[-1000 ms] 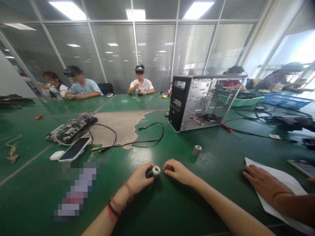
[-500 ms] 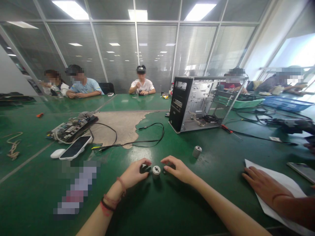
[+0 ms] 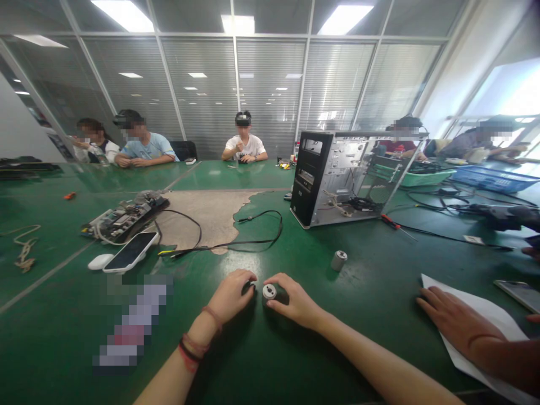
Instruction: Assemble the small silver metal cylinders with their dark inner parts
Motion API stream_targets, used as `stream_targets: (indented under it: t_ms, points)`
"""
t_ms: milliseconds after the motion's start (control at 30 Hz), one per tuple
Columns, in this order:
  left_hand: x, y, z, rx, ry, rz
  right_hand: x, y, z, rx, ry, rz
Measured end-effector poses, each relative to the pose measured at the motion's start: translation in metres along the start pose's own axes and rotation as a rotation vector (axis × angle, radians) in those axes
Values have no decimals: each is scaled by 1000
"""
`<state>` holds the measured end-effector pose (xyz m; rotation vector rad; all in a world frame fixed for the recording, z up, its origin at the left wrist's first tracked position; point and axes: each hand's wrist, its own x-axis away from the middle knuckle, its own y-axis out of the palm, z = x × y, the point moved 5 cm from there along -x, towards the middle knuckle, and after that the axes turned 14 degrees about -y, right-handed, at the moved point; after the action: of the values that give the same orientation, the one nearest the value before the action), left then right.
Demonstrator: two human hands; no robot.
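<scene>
A small grey metal cylinder (image 3: 269, 292) with holes in its top stands upright on the green table. My right hand (image 3: 293, 301) has its thumb and fingers around the cylinder's right side, gripping it. Just left of it, my left hand (image 3: 232, 295) is curved with thumb and fingers apart; a small dark thing shows between them, too hidden to identify. Further back to the right stands a second metal cylinder (image 3: 339, 260), touched by neither hand.
An open computer case (image 3: 310, 180) stands behind. At the left are a circuit board assembly (image 3: 126, 216), a phone (image 3: 130, 251) and a white mouse (image 3: 100, 262). Another person's hand (image 3: 459, 318) rests on white paper (image 3: 447, 351) at the right. Cables and a screwdriver (image 3: 391, 222) lie behind.
My right hand has moved left and closed around the near cylinder. My left hand has shifted slightly, its fingers drawn a little closer together.
</scene>
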<state>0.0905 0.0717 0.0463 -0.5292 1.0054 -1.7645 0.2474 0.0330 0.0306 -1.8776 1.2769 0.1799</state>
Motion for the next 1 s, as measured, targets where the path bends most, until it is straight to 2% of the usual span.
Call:
stream_targets:
  t_ms: [200, 300, 400, 500, 633, 767, 867, 1000]
  points:
    - [1, 0, 3, -36, 24, 8, 0, -2, -2, 13, -7, 33]
    - [1, 0, 3, -61, 31, 10, -1, -12, -3, 21, -15, 86]
    - [1, 1, 2, -78, 47, 16, -3, -36, -2, 87, 15, 164]
    - [1, 1, 1, -95, 58, 18, 0, -72, 5, 174, 109, 190]
    - [1, 2, 1, -119, 66, 29, 15, -116, 20, 193, 237, 38]
    - [1, 4, 1, -144, 64, 22, 41, -148, 38, 235, 397, -57]
    - [1, 6, 2, -149, 64, 15, 59, -159, 50, 272, 500, -112]
    - [0, 6, 2, -141, 64, 10, 73, -160, 58, 209, 576, -207]
